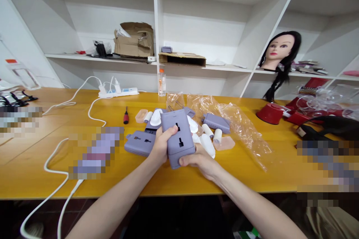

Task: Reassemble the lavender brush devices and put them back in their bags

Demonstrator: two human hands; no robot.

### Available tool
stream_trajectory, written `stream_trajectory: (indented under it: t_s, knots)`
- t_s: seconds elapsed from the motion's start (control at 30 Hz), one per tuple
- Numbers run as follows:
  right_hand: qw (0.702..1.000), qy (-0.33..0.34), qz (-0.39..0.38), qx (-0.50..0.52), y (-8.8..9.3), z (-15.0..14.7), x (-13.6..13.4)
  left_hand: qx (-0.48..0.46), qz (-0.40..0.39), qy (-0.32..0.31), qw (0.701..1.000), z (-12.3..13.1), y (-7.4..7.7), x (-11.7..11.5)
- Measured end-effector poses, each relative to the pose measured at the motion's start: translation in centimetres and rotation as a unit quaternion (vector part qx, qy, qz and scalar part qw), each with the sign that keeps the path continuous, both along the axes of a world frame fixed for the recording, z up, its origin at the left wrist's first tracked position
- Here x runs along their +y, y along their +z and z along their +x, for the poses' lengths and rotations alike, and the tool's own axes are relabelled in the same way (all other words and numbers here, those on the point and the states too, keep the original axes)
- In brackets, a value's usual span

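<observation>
Both my hands grip a purple-grey plastic casing [175, 141] with two keyhole-shaped slots in its face, held above the front part of the table. My left hand [162, 143] wraps its left side, the thumb lying by the upper slot. My right hand [200, 160] clasps the lower right end, thumb across the bottom edge; its other fingers are hidden behind. Left of it lies a similar casing [140, 143] with slots. Behind and to the right are another purple-grey part [215, 123], white rounded pieces [207, 145] and white cylinders [217, 135].
A red-handled screwdriver [126, 115] lies left of the parts. Crumpled clear plastic [241, 126] spreads to the right. White cables run from a power strip [119, 92]. Red-based items [270, 113] stand at right, below a mannequin head [280, 50] on the shelf. A bottle [162, 83] stands behind.
</observation>
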State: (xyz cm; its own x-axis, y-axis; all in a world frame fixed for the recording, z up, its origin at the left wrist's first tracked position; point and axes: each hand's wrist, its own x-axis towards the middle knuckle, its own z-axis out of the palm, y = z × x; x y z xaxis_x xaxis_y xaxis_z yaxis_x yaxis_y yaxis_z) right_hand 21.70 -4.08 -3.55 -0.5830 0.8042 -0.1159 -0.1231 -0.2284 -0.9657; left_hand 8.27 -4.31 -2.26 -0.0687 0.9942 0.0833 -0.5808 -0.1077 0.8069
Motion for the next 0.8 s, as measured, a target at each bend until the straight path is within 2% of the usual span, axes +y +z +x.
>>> stream_trajectory:
  t_s: [0.1, 0.27, 0.33, 0.47, 0.6, 0.73, 0.8]
  knots:
    - [1.0, 0.024, -0.012, -0.012, -0.2, 0.3, 0.3, 0.004, -0.006, 0.001, 1.0, 0.1, 0.0, -0.1]
    - [1.0, -0.014, 0.004, 0.012, 0.1, -0.5, -0.1, 0.015, 0.021, 0.051, 0.998, -0.1, -0.2, -0.1]
    - [0.999, -0.018, -0.005, 0.028, 0.2, -1.0, -0.3, 0.012, 0.013, 0.045, 0.999, -0.4, -0.2, 0.1]
    - [0.999, -0.017, -0.016, 0.047, 0.1, -1.2, -0.1, -0.013, -0.012, -0.029, 0.999, -0.9, 0.2, 0.7]
    - [0.999, -0.001, 0.003, 0.043, 0.2, -0.6, 1.1, -0.051, 0.006, -0.077, 0.996, -1.2, 0.4, 0.7]
    - [0.998, 0.048, -0.01, 0.05, 0.6, -0.2, 1.9, -0.067, 0.029, -0.17, 0.983, -1.3, -0.3, 0.8]
    - [0.997, 0.061, -0.012, 0.045, 0.6, -0.4, 2.0, -0.068, 0.037, -0.189, 0.979, -1.2, -0.7, 0.9]
